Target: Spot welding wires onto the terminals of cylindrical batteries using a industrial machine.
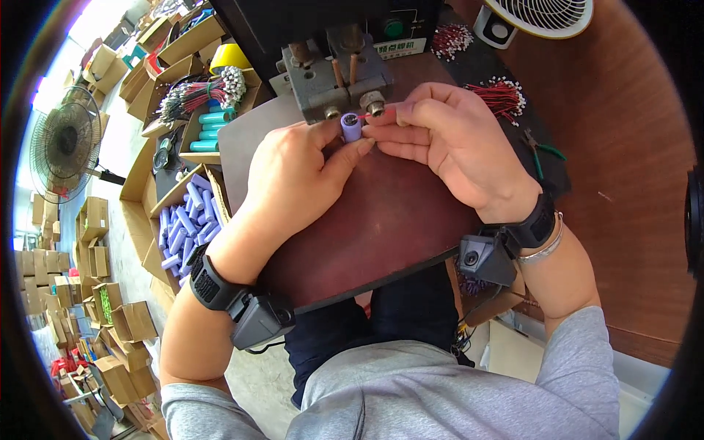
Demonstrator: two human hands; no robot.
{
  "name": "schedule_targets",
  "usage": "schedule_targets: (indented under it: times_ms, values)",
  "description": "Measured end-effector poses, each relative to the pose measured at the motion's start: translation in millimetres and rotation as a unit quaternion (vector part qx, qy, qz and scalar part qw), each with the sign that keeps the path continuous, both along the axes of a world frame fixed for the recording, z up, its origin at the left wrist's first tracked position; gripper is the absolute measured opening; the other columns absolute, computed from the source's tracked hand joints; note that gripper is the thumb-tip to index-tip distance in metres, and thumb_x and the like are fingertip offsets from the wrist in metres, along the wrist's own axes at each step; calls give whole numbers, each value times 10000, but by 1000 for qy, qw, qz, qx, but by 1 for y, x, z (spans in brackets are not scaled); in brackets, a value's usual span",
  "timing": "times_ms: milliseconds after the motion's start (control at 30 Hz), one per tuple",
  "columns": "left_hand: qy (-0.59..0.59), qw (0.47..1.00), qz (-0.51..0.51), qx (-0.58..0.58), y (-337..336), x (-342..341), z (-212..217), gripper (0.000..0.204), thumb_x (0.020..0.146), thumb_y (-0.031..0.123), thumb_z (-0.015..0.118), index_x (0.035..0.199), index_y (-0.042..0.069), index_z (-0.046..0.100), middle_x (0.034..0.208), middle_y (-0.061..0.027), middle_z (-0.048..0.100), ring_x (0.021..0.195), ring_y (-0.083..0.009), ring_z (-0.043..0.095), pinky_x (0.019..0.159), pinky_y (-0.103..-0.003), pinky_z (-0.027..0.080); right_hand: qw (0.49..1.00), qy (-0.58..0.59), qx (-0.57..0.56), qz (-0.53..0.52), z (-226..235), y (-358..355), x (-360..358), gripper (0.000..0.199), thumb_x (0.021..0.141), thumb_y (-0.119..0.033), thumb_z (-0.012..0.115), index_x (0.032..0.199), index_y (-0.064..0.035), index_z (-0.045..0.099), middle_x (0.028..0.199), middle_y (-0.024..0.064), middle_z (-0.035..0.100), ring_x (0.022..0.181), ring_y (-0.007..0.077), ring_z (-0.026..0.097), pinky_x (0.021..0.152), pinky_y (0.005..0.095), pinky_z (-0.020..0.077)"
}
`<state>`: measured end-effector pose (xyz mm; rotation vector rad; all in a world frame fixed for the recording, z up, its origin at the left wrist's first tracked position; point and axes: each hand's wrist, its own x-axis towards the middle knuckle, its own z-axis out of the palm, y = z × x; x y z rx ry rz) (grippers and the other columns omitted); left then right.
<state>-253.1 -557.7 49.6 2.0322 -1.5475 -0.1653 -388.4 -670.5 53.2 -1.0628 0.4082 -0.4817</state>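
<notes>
A purple cylindrical battery cell [352, 132] stands nearly upright under the metal head [315, 88] of a spot welder. Thumb and fingers of my left hand [293, 169] close round the cell from the left. From the other side, my right hand [462, 143] pinches a thin red wire [363, 116], whose end reaches the top of the cell. Its lower fingers curl near the cell's side. Two copper electrodes [345, 72] are set in the head just above. The exact contact between wire and cell is too small to make out.
A box of purple cells [189, 224] stands left of the brown work board [367, 227], with teal cells [210, 132] and wire bundles [205, 95] beyond. Red wires [499, 99], pliers [543, 152] and a small fan [543, 15] are on the right. Cartons fill the far left.
</notes>
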Motion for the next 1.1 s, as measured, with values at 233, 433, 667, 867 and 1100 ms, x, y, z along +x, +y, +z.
schedule_targets:
  times_ms: [233, 433, 667, 867, 1100]
  values:
    - [-6, 999, 12, 30, -1, -2, 3, 294, 748, 310, 590, 707, 21, 620, 505, -162, 507, 524, -333, 534, 481, -388, 414, 1000, 4, -13, -2, -2, -3, -1, 94, 790, -85, 505, 797, 8, 513, 852, 120, 591, 834, 199, 583, 749, 291, 467]
    - [-3, 1000, -9, -4, -1, 1, 0, 286, 739, 307, 598, 707, 23, 614, 493, -153, 500, 510, -326, 533, 475, -382, 414, 1000, -7, 5, -1, 0, -2, -2, 87, 789, -79, 503, 799, 6, 515, 852, 123, 593, 834, 198, 584, 747, 283, 468]
    - [28, 998, -21, -47, -1, 3, -4, 293, 739, 304, 598, 674, 18, 604, 478, -154, 489, 495, -324, 527, 471, -383, 410, 1000, -10, 0, 3, 1, -1, 0, 84, 788, -75, 498, 790, 7, 514, 871, 133, 594, 829, 197, 585, 748, 291, 469]
    - [-21, 1000, -13, 17, -1, 5, -3, 307, 744, 321, 593, 664, 24, 612, 488, -154, 493, 508, -322, 527, 478, -375, 410, 1000, -3, -13, 5, -2, -4, -1, 93, 794, -90, 507, 792, 3, 520, 870, 131, 594, 826, 196, 585, 746, 290, 470]
    - [63, 995, -38, -69, -1, 2, -3, 257, 753, 266, 603, 822, 20, 630, 566, -154, 541, 494, -270, 534, 481, -314, 410, 998, 9, -57, -3, 2, 0, -9, 102, 798, -95, 529, 811, 6, 539, 871, 120, 601, 816, 177, 591, 726, 266, 471]
